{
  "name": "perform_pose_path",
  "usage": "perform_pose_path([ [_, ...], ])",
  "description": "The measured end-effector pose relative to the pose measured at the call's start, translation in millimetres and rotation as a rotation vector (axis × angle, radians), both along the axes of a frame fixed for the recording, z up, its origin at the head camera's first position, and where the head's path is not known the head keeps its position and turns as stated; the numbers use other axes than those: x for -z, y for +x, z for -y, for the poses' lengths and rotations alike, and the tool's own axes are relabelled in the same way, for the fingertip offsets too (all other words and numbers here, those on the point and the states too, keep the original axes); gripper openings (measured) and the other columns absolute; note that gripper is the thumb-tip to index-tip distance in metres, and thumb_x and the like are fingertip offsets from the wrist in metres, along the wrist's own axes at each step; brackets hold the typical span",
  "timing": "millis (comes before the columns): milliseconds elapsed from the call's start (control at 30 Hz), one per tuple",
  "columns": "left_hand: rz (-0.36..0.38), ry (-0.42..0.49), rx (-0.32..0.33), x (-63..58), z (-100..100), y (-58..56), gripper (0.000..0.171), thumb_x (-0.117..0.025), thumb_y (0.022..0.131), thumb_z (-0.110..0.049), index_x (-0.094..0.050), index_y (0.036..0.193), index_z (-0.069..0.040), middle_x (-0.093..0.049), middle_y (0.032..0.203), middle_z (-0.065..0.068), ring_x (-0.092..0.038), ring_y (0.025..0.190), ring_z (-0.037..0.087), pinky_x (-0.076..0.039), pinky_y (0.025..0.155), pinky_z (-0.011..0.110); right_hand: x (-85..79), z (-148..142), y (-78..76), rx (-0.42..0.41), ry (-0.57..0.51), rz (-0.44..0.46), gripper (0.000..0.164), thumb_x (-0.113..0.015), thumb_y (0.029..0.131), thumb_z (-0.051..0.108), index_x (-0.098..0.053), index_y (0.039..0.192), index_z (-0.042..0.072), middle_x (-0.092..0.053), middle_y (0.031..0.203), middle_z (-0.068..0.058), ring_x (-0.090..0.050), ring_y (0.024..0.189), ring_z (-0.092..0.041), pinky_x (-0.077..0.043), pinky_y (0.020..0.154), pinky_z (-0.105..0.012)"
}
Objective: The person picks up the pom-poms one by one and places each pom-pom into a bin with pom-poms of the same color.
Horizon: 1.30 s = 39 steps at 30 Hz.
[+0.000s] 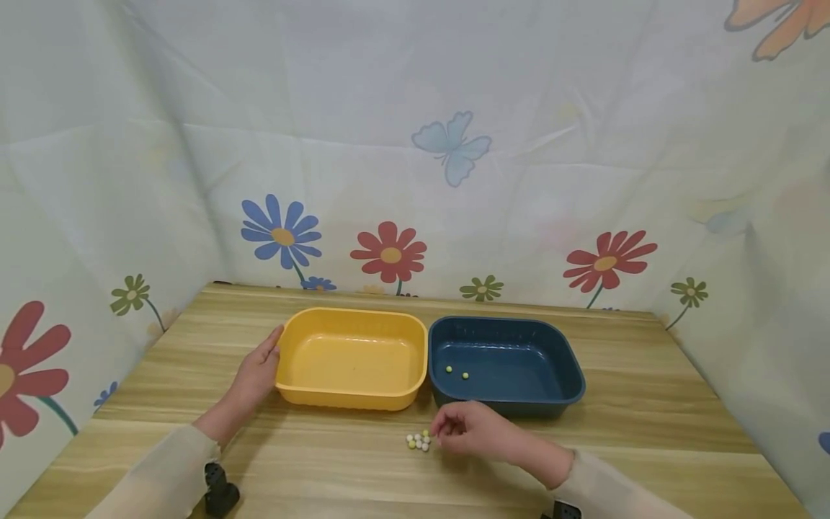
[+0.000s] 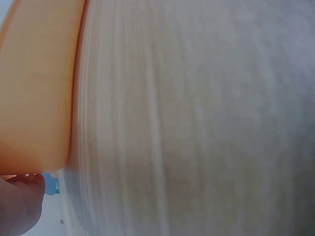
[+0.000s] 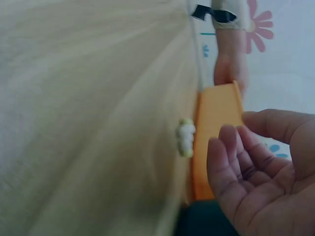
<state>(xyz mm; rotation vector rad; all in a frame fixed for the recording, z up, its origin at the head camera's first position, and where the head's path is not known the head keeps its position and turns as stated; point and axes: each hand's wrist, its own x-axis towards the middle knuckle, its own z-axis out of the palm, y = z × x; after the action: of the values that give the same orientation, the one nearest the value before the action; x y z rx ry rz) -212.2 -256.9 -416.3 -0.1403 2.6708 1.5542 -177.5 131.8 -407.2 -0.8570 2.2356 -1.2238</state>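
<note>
My left hand lies against the left end of the yellow basin, fingers along its outer wall. In the left wrist view, fingertips touch the basin's underside corner. My right hand hovers just right of a small cluster of white and yellow-green beads on the table. Its fingers are loosely bent, thumb near the index finger, and nothing shows between them in the right wrist view. Two yellow-green beads lie in the left part of the dark blue basin.
The two basins stand side by side on the wood-grain table, the blue one on the right. A pale cloth printed with flowers and a butterfly hangs behind and at both sides. Dark straps with devices sit on the wrists.
</note>
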Motion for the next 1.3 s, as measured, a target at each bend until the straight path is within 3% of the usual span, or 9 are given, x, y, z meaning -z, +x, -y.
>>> perform_pose_path([
  [200, 0.009, -0.002, -0.006, 1.7, 0.2, -1.0, 0.055, -0.024, 0.111, -0.01, -0.008, 0.163, -0.002, -0.005, 0.171, 0.019, -0.006, 0.16, 0.042, -0.011, 0.133, 0.055, 8.9, 5.9, -4.6, 0.018, 0.075, -0.013, 0.013, -0.07, 0.083, -0.003, -0.071, 0.096, -0.001, -0.07, 0.079, -0.002, -0.054, 0.065, 0.001, -0.045, 0.057, -0.011],
  [533, -0.003, 0.009, -0.005, 1.9, -0.5, -0.8, 0.055, -0.025, 0.111, -0.01, -0.01, 0.163, -0.001, -0.007, 0.171, 0.019, -0.007, 0.16, 0.041, -0.011, 0.134, 0.053, 13.0, 14.6, -5.9, 0.017, 0.117, 0.009, 0.01, -0.075, 0.084, -0.001, -0.072, 0.093, 0.0, -0.065, 0.075, 0.003, -0.052, 0.061, 0.0, -0.043, 0.053, -0.011],
  [933, -0.007, 0.024, 0.001, 3.5, 1.5, -1.8, 0.055, -0.024, 0.111, -0.01, -0.008, 0.163, 0.0, -0.004, 0.172, 0.017, -0.004, 0.161, 0.04, -0.009, 0.134, 0.053, 14.2, 18.3, -2.7, -0.026, 0.165, -0.143, 0.011, -0.073, 0.084, -0.004, -0.076, 0.091, 0.004, -0.068, 0.076, 0.002, -0.049, 0.066, 0.007, -0.045, 0.06, -0.011],
  [1300, -0.002, 0.019, -0.003, 4.0, 1.2, -2.3, 0.055, -0.024, 0.111, -0.01, -0.008, 0.163, -0.001, -0.005, 0.172, 0.018, -0.005, 0.16, 0.04, -0.01, 0.134, 0.054, 18.0, 21.3, -3.8, -0.044, 0.207, -0.201, 0.011, -0.072, 0.084, -0.004, -0.075, 0.088, 0.006, -0.065, 0.075, 0.007, -0.046, 0.065, 0.008, -0.044, 0.06, -0.01],
])
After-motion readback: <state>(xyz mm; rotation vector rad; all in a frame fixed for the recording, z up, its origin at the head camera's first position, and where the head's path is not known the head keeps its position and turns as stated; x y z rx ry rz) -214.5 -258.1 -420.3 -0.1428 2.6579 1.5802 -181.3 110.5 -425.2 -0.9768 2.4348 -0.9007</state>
